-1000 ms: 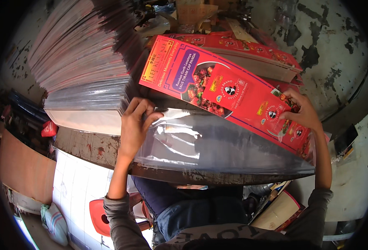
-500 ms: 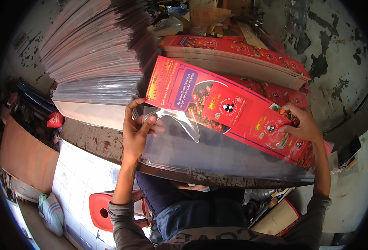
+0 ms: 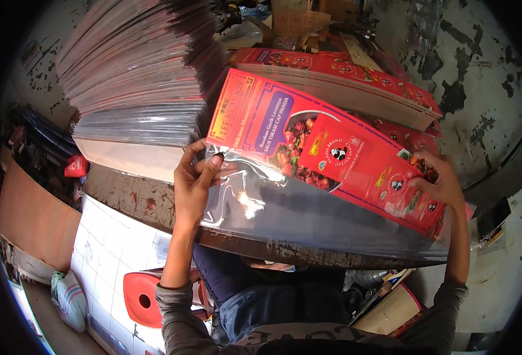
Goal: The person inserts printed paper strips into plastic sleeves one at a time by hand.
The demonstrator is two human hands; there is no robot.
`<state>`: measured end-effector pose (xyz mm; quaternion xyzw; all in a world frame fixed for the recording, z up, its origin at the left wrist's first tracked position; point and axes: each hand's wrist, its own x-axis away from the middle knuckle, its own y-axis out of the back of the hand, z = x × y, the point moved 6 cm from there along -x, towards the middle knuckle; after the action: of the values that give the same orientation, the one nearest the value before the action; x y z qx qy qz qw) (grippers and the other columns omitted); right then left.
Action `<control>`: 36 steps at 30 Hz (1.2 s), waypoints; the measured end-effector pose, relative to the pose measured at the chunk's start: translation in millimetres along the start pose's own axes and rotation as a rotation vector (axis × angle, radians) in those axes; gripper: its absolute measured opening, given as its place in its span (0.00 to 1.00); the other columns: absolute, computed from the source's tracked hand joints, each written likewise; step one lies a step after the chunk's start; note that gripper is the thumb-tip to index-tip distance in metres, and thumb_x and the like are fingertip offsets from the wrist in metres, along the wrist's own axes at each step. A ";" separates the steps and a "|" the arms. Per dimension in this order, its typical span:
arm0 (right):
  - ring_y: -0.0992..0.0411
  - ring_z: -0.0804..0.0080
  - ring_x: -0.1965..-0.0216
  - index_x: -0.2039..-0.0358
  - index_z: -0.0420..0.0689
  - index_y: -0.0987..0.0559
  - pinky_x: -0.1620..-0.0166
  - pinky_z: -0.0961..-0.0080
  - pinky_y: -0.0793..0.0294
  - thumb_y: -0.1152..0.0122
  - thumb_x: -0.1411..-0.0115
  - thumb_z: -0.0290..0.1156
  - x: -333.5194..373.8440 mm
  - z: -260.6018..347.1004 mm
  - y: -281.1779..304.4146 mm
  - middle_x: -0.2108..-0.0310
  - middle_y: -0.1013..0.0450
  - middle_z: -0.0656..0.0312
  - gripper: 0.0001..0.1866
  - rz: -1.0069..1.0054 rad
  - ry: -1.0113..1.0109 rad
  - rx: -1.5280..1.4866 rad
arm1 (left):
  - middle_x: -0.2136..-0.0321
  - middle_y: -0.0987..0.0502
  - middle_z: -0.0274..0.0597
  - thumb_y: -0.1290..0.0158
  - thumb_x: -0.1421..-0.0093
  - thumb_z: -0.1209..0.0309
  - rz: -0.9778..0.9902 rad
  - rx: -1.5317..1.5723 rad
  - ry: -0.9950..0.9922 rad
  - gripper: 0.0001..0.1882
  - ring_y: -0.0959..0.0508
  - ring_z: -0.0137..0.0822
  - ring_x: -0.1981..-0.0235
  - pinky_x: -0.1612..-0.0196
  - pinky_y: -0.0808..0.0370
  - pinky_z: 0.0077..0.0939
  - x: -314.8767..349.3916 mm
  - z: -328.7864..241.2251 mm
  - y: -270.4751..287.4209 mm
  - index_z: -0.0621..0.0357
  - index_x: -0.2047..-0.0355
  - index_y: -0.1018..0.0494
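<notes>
So the red card (image 3: 308, 148) is slanting across the clear film (image 3: 314, 213) right in front of me, one corner by my left hand, the other end off to the right. My right grip (image 3: 440, 180) is closed on the card toward that right end, thumb on the printed face. My left grip (image 3: 191, 180) is at the film's left edge, just beside the card's corner, fingers a bit curled; can't make out whether it's really pinching film or just propping it, the glare is awful. Also can't say if the card's right end sits over or under the film. My two cents: go easy with the right thumb, a long card like this would probably crease if you squeeze hard. Keep it flat, steer it by the long edges, and let the left fingers mind the film so it doesn't ruckle or snag that corner. I'd watch my knuckles too, cause the tall stack (image 3: 131, 77) near that hand looks like it could slump if bumped. The red pile (image 3: 338, 86) lies behind the card, all on the worn tabletop (image 3: 131, 192), with a red stool (image 3: 134, 307) down below left.
</notes>
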<state>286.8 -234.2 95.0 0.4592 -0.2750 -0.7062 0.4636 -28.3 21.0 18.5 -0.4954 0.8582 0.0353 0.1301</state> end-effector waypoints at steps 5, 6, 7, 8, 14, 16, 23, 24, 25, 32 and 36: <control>0.42 0.83 0.79 0.61 0.37 0.28 0.76 0.81 0.42 0.27 0.59 0.30 0.8 -5.5 -3.5 0.80 0.35 0.67 0.25 0.041 -0.034 -0.022 | 0.70 0.20 0.46 0.50 0.38 0.72 0.032 0.024 0.015 0.16 0.19 0.33 0.67 0.70 0.27 0.13 -7.3 4.9 -4.5 0.67 0.52 0.36; 0.43 0.84 0.79 0.60 0.38 0.28 0.76 0.83 0.42 0.27 0.59 0.30 2.4 -7.4 -1.1 0.80 0.36 0.67 0.25 0.020 -0.022 -0.010 | 0.69 0.20 0.46 0.51 0.38 0.71 0.038 0.032 0.021 0.15 0.19 0.33 0.67 0.70 0.27 0.14 -9.2 4.7 -6.3 0.67 0.53 0.34; 0.43 0.84 0.80 0.60 0.38 0.27 0.76 0.84 0.43 0.28 0.59 0.30 3.4 -8.7 1.0 0.80 0.36 0.68 0.25 -0.001 -0.009 0.002 | 0.69 0.20 0.46 0.51 0.38 0.71 0.038 0.031 0.023 0.15 0.19 0.33 0.67 0.70 0.27 0.14 -11.7 3.3 -7.1 0.67 0.53 0.34; 0.43 0.84 0.80 0.60 0.38 0.27 0.76 0.84 0.43 0.28 0.59 0.30 3.0 -10.3 2.6 0.80 0.36 0.68 0.25 0.000 -0.009 0.003 | 0.69 0.20 0.46 0.51 0.38 0.71 0.064 0.060 0.027 0.13 0.19 0.33 0.66 0.69 0.26 0.14 -15.1 1.6 -10.4 0.66 0.55 0.33; 0.43 0.84 0.79 0.58 0.39 0.28 0.73 0.84 0.40 0.28 0.58 0.28 -6.0 -43.3 9.2 0.79 0.35 0.69 0.26 0.116 -0.174 -0.038 | 0.66 0.21 0.47 0.52 0.37 0.70 0.151 0.054 0.072 0.12 0.20 0.34 0.62 0.62 0.25 0.17 -42.4 5.4 -38.9 0.67 0.57 0.31; 0.37 0.82 0.75 0.57 0.40 0.29 0.68 0.81 0.35 0.32 0.54 0.30 -23.8 -22.8 0.1 0.75 0.31 0.66 0.24 0.199 -0.124 -0.171 | 0.64 0.22 0.49 0.53 0.36 0.70 0.181 0.091 0.105 0.13 0.21 0.34 0.61 0.61 0.25 0.19 -47.9 14.6 -44.2 0.68 0.56 0.31; 0.25 0.62 0.66 0.56 0.40 0.29 0.61 0.70 0.31 0.38 0.47 0.39 -71.1 2.2 -63.8 0.68 0.26 0.53 0.22 -0.014 -0.165 -0.104 | 0.66 0.21 0.47 0.53 0.36 0.70 0.182 0.032 0.129 0.13 0.20 0.31 0.65 0.61 0.23 0.19 -45.7 23.6 -51.3 0.70 0.58 0.31; 0.25 0.58 0.66 0.57 0.40 0.28 0.60 0.69 0.30 0.37 0.47 0.40 -73.3 5.7 -65.6 0.68 0.26 0.52 0.22 -0.062 -0.102 0.040 | 0.67 0.21 0.46 0.53 0.36 0.70 0.196 0.046 0.119 0.12 0.20 0.31 0.65 0.61 0.23 0.20 -47.4 28.5 -49.8 0.69 0.59 0.30; 0.26 0.54 0.66 0.58 0.40 0.28 0.59 0.68 0.29 0.36 0.48 0.42 -74.9 9.0 -67.5 0.68 0.25 0.50 0.23 -0.108 -0.037 0.184 | 0.67 0.21 0.46 0.53 0.36 0.70 0.193 0.042 0.125 0.12 0.20 0.31 0.65 0.61 0.23 0.20 -47.9 31.9 -48.2 0.69 0.59 0.30; 0.25 0.56 0.66 0.60 0.40 0.25 0.61 0.70 0.27 0.27 0.58 0.39 -76.8 -13.1 -56.6 0.67 0.25 0.51 0.26 -0.164 0.038 0.226 | 0.66 0.21 0.45 0.52 0.37 0.70 0.190 0.134 0.212 0.12 0.20 0.32 0.63 0.63 0.24 0.17 -39.3 35.1 -48.0 0.69 0.59 0.29; 0.24 0.58 0.68 0.60 0.40 0.24 0.62 0.70 0.27 0.27 0.59 0.39 -74.1 -16.8 -57.6 0.68 0.25 0.51 0.26 -0.123 0.002 0.144 | 0.69 0.21 0.38 0.51 0.37 0.70 0.157 0.146 0.242 0.12 0.21 0.23 0.67 0.67 0.25 0.12 -38.4 38.3 -43.6 0.68 0.59 0.29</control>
<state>289.8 -142.1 70.1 0.5081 -0.2956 -0.7112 0.3856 34.6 38.5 -5.5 -0.4167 0.9039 -0.0772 0.0585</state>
